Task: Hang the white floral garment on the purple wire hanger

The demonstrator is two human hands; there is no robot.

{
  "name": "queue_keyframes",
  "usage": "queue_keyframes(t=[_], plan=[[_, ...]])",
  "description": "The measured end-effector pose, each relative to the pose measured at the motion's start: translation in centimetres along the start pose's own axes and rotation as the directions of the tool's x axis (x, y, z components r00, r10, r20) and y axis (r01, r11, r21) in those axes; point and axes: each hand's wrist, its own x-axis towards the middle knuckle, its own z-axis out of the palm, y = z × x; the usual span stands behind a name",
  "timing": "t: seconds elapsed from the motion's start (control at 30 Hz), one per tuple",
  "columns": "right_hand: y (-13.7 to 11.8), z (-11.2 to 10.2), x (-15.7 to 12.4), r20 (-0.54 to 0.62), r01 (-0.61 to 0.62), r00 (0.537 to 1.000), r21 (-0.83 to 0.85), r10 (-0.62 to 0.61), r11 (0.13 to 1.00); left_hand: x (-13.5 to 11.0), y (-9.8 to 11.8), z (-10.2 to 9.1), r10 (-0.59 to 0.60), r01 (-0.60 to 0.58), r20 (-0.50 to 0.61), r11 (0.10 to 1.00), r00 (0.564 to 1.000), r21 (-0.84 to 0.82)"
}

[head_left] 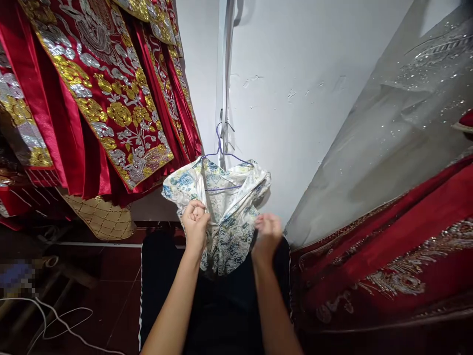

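Note:
A white blouse [231, 246] with blue and yellow-green flowers hangs in front of me on a thin purple hanger [219, 143]. Its neck opening spreads wide, so the white lining and the hanger's lower bar show. My left hand [195, 222] is closed, with thumb and fingers pinching the front edge of the blouse on the left. Just off the blouse's right side, my right hand [266, 229] is smeared by motion. Its fingers look curled together; anything between them is too blurred to make out.
Red embroidered garments [121, 98] with gold and silver sequins hang at left. On the right are a sheer sparkling covering [362, 133] and red beaded fabric [399, 256]. A white pole [224, 59] runs up the wall [295, 59]. White cable [62, 320] lies low at left.

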Motion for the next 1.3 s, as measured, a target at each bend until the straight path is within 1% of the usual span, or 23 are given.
queue_keyframes(t=[0.03,0.07,0.1,0.13,0.17,0.23,0.33,0.37,0.47,0.53,0.6,0.63,0.7,0.77,0.8,0.83,0.87,0.93,1.0,1.13,1.17,1.23,1.3], plan=[[0.9,0.6,-1.9,0.217,-0.138,0.966,-0.011,0.137,0.990,-0.3,0.3,-0.1,-0.040,0.040,-0.005,0.998,0.999,-0.040],[1.6,1.4,-3.6,0.426,-0.249,0.869,-0.064,0.252,0.966,-0.6,0.7,-0.1,-0.076,0.075,-0.001,0.995,0.997,-0.069],[2.2,2.2,-4.8,0.561,-0.321,0.762,-0.108,0.325,0.941,-0.8,1.1,-0.1,-0.106,0.106,0.007,0.991,0.994,-0.087],[2.6,3.0,-5.7,0.648,-0.355,0.674,-0.135,0.354,0.925,-1.1,1.6,-0.1,-0.129,0.130,0.016,0.987,0.991,-0.097],[2.7,3.6,-6.2,0.696,-0.365,0.625,-0.138,0.353,0.920,-1.3,2.0,-0.1,-0.145,0.147,0.025,0.984,0.989,-0.105],[2.7,4.3,-6.5,0.746,-0.364,0.588,-0.103,0.314,0.926,-1.6,2.9,0.0,-0.164,0.168,0.043,0.977,0.986,-0.128],[1.9,4.0,-6.2,0.810,-0.377,0.521,-0.066,0.270,0.924,-2.0,3.6,0.2,-0.197,0.208,0.081,0.964,0.977,-0.165],[1.6,3.7,-6.1,0.819,-0.371,0.514,-0.055,0.254,0.927,-2.1,3.7,0.3,-0.207,0.220,0.088,0.960,0.974,-0.171],[0.9,3.0,-6.0,0.830,-0.301,0.519,-0.047,0.205,0.952,-2.2,3.8,0.5,-0.228,0.245,0.105,0.952,0.968,-0.185],[0.5,2.9,-6.1,0.824,-0.259,0.533,-0.057,0.192,0.964,-2.2,4.0,0.3,-0.229,0.246,0.105,0.949,0.968,-0.196],[0.2,2.9,-6.2,0.796,-0.241,0.575,-0.058,0.191,0.969,-2.1,4.0,-0.1,-0.219,0.232,0.089,0.953,0.972,-0.194],[0.1,2.9,-6.2,0.771,-0.242,0.606,-0.058,0.197,0.969,-2.1,3.8,-0.5,-0.205,0.216,0.075,0.959,0.976,-0.183],[-0.1,2.8,-6.3,0.715,-0.262,0.658,-0.074,0.234,0.962,-2.2,3.0,-1.3,-0.150,0.152,0.026,0.981,0.988,-0.124],[-0.1,2.6,-6.3,0.680,-0.283,0.674,-0.123,0.289,0.951,-2.6,1.4,-2.2,-0.067,0.066,-0.053,0.998,0.996,-0.007],[0.0,2.5,-6.3,0.682,-0.286,0.661,-0.158,0.314,0.945,-2.8,0.5,-2.7,-0.035,0.041,-0.080,0.997,0.996,0.066],[0.1,2.5,-6.3,0.700,-0.276,0.632,-0.195,0.331,0.941,-3.1,-0.5,-3.1,-0.029,0.039,-0.079,0.990,0.996,0.137],[0.2,2.4,-6.3,0.726,-0.253,0.598,-0.233,0.341,0.939,-3.4,-1.5,-3.4,-0.058,0.065,-0.042,0.978,0.997,0.197],[0.2,2.3,-6.3,0.768,-0.177,0.544,-0.287,0.337,0.941,-3.9,-2.9,-3.9,-0.180,0.143,0.105,0.946,0.978,0.290],[0.0,2.1,-6.1,0.795,-0.137,0.508,-0.305,0.331,0.942,-4.1,-3.4,-4.2,-0.252,0.156,0.243,0.922,0.937,0.355],[-1.0,1.7,-5.6,0.820,-0.239,0.434,-0.294,0.372,0.926,-4.1,-2.6,-4.2,-0.223,0.061,0.380,0.917,0.898,0.393],[-1.2,1.6,-5.5,0.824,-0.259,0.423,-0.290,0.378,0.921,-4.1,-2.4,-4.1,-0.220,0.052,0.400,0.919,0.890,0.391],[-1.4,1.5,-5.1,0.824,-0.286,0.421,-0.277,0.380,0.917,-4.2,-2.2,-3.8,-0.208,0.034,0.410,0.919,0.888,0.392],[-1.7,1.3,-4.5,0.809,-0.319,0.443,-0.262,0.387,0.911,-4.4,-2.4,-3.5,-0.195,0.010,0.408,0.910,0.892,0.414]])
